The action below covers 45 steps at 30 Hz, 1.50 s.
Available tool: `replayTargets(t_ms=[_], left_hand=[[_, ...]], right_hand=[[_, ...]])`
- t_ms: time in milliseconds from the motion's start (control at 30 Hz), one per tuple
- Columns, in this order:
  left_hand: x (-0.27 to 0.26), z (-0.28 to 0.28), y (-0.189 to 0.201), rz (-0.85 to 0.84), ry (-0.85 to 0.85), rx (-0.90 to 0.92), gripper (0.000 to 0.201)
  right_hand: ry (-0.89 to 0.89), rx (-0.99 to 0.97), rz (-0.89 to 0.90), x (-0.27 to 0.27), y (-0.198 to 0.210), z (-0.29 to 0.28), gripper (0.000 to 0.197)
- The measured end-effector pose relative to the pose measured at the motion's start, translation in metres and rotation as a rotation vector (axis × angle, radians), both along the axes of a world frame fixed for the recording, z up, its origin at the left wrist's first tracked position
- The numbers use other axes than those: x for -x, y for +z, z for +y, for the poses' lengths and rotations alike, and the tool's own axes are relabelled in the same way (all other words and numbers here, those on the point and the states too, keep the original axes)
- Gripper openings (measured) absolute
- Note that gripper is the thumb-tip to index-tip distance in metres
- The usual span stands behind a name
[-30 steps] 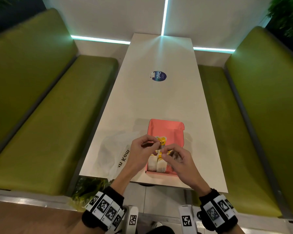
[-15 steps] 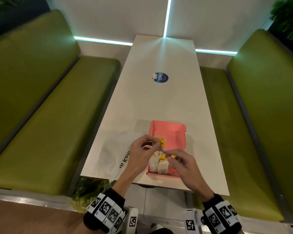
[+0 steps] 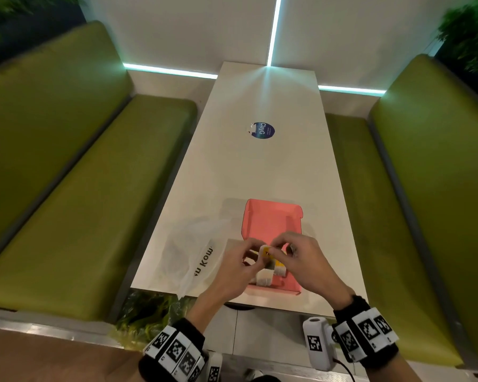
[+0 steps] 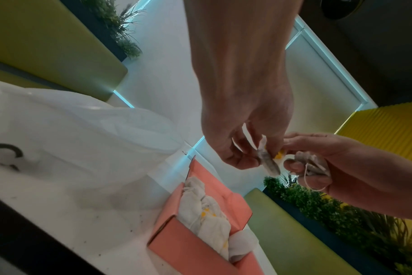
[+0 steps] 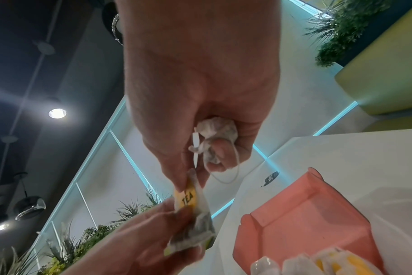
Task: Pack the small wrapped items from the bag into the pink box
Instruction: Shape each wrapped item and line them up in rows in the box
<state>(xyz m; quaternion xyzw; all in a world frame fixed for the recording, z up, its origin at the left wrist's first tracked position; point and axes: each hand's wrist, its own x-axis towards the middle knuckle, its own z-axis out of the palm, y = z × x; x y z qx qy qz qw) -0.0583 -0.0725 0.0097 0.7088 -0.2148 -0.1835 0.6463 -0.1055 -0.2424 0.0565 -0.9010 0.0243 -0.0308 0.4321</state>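
Observation:
A tea bag with a yellow TEA tag hangs above the open pink box. My left hand pinches the bag's lower part. My right hand pinches its top at the tag with thumb and forefinger. The other right fingers curl round a second, crumpled tea bag with a loose string. Several tea bags stand in the box's near end. The white plastic bag lies left of the box; what it holds is hidden.
The box and bag sit near the front edge of a long white table. A round blue sticker is farther up the table. Green padded benches flank both sides. Plants grow below the table's near left corner.
Half a second ago my right hand was lower, near the tea bags in the box. It has come back up to meet the left hand at the tagged tea bag.

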Motion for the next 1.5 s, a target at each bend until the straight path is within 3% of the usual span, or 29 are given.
replayTargets(t_ms=[267, 400, 767, 867, 967, 1033, 1233, 1500], left_hand=[[0.002, -0.003, -0.001, 0.010, -0.049, -0.013, 0.013], [0.003, -0.006, -0.004, -0.013, -0.050, -0.015, 0.001], [0.005, -0.016, -0.005, -0.078, -0.022, -0.039, 0.017], [0.004, -0.020, -0.005, -0.113, -0.030, -0.070, 0.017], [0.004, -0.024, -0.007, -0.088, -0.020, -0.077, 0.007], [0.004, -0.025, -0.010, -0.070, -0.001, -0.092, 0.016], [0.010, -0.017, -0.035, -0.238, -0.097, -0.395, 0.017], [0.023, -0.024, -0.057, -0.400, -0.257, -0.671, 0.024]], right_hand=[[-0.020, 0.010, 0.007, 0.004, 0.009, -0.006, 0.008], [-0.026, 0.026, 0.024, 0.007, 0.011, -0.008, 0.009], [-0.001, 0.129, 0.027, 0.008, 0.014, -0.016, 0.001], [0.083, 0.227, 0.090, 0.007, 0.018, -0.018, 0.017], [0.110, 0.326, 0.102, 0.005, 0.021, -0.024, 0.015], [0.086, 0.356, 0.087, 0.004, 0.017, -0.032, 0.020], [0.043, 0.439, 0.196, 0.008, -0.013, -0.057, 0.018], [-0.057, 0.319, 0.244, 0.004, -0.054, -0.059, 0.010]])
